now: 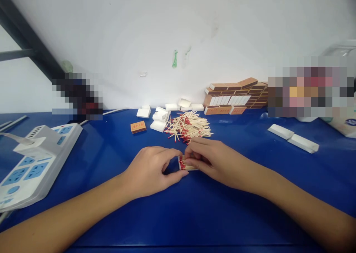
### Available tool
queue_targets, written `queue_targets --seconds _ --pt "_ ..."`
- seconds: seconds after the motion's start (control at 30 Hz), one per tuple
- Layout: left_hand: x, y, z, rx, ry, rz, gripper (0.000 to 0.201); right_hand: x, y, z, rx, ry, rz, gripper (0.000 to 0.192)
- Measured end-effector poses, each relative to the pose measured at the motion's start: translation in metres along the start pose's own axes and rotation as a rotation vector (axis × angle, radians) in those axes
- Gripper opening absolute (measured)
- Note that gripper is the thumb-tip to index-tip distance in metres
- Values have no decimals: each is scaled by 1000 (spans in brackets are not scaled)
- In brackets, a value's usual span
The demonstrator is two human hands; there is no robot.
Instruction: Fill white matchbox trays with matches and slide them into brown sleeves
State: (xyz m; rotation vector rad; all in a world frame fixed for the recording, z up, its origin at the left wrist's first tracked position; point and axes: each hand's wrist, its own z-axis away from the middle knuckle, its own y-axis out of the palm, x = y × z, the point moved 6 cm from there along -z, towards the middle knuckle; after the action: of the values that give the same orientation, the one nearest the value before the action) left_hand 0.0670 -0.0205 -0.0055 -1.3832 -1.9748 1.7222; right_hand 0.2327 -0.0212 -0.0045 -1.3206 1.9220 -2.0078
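**Matchbox tray (179,163) of red-tipped matches (183,163) on a blue counter (178,212)**

Head view: shows the matchbox tray lying flat at centre, near two bare hands. Has the fingers of the left hand (152,167) parted to about the tray's width, holding its left end between thumb and forefinger. Has the fingers of the right hand (214,158) curled close together over the tray's right part; cannot tell, with fingertips partly hidden, whether gripping any match. Just beyond, shows a heap of loose matches (190,125). To the heap's left, white trays (158,126) and, apart from them, one orange matchbox (138,127). Against the white wall (155,30), right of the heap, stacked matchboxes (230,99). Farther right, two white pieces (304,143) end to end. At far left, a power strip (39,167) with blue sockets.
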Motion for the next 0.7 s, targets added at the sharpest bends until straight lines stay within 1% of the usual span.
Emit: queue_targets --seconds 0.1,0.2,0.37,0.53,0.7 --pt "1 1 -1 30 -7 1 26 -2 2 1 20 36 -2 15" --pt "1 2 -2 40 -5 -7 27 -3 2 1 23 39 -7 12" --pt "3 2 -2 23 -15 -14 28 -4 -3 2 -20 59 33 14" --pt "5 2 -1 15 -23 -27 28 -2 -2 3 21 55 32 19" --pt "6 3 -1 21 -28 -29 29 -3 -4 4 0 61 55 14"
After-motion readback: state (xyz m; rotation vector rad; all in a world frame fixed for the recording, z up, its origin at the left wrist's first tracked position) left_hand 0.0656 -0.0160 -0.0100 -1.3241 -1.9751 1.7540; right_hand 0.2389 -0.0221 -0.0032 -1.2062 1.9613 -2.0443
